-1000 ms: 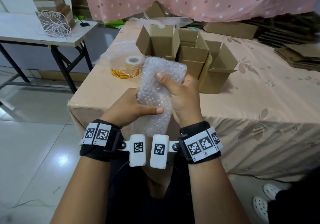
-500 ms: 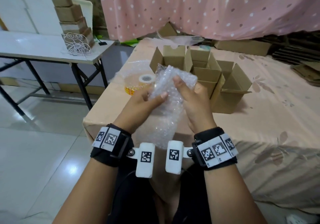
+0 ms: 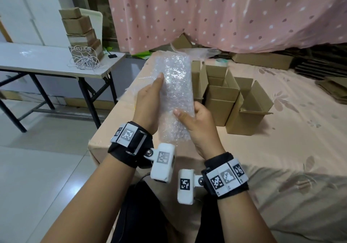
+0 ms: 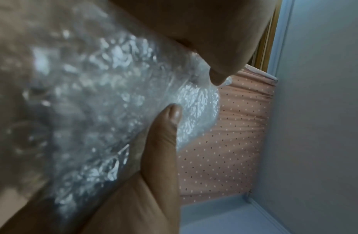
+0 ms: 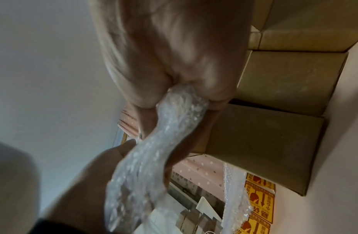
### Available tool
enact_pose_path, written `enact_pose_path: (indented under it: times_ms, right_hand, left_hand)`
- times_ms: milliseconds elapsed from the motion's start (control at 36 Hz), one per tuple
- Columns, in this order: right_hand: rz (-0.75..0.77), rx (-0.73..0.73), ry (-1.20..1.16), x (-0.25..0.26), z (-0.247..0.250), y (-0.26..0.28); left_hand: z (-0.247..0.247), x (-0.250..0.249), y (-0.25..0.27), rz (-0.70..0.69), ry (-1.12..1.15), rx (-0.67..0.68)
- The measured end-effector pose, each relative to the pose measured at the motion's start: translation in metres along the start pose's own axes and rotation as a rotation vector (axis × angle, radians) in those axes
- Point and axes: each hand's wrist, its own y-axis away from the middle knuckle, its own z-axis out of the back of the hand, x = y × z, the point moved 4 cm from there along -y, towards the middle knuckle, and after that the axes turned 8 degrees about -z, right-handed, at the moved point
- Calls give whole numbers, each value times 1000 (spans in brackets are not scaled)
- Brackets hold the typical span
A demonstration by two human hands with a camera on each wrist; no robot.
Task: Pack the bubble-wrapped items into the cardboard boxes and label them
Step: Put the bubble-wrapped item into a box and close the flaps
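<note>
A long bubble-wrapped item point(image 3: 176, 96) stands upright in the air over the table's near-left corner, held by both hands. My left hand point(image 3: 150, 99) grips its left side, thumb laid across the front near the top. My right hand point(image 3: 197, 124) grips the lower right part with the thumb on the front. In the left wrist view the thumb point(image 4: 164, 134) presses the wrap point(image 4: 106, 110). The right wrist view shows the wrap point(image 5: 154, 158) squeezed between the fingers. Several open cardboard boxes point(image 3: 221, 99) stand just behind and to the right.
The table wears a pink floral cloth point(image 3: 281, 148). A roll of yellow warning labels point(image 5: 258, 202) lies near the boxes point(image 5: 274, 142). At the left a folding table point(image 3: 47, 58) carries stacked boxes point(image 3: 80, 30) and white cord point(image 3: 84, 60). Flattened cardboard point(image 3: 334, 84) lies far right.
The item has been raised and stood more upright. My left hand slid up along its left side, and my right hand shifted from the top down to the lower part.
</note>
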Motion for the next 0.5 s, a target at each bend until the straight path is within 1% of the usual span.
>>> enact_pose_path:
  times_ms: [83, 167, 306, 500]
  right_hand:
    - [6, 20, 59, 0, 2, -2]
    - [-47, 96, 130, -2, 3, -4]
    - [-136, 168, 138, -5, 5, -6]
    - [-107, 207, 167, -3, 12, -11]
  left_hand:
    - [2, -3, -8, 2, -47, 14]
    - [3, -8, -14, 5, -77, 57]
    - [8, -9, -22, -14, -65, 79]
    - [3, -13, -25, 40, -48, 98]
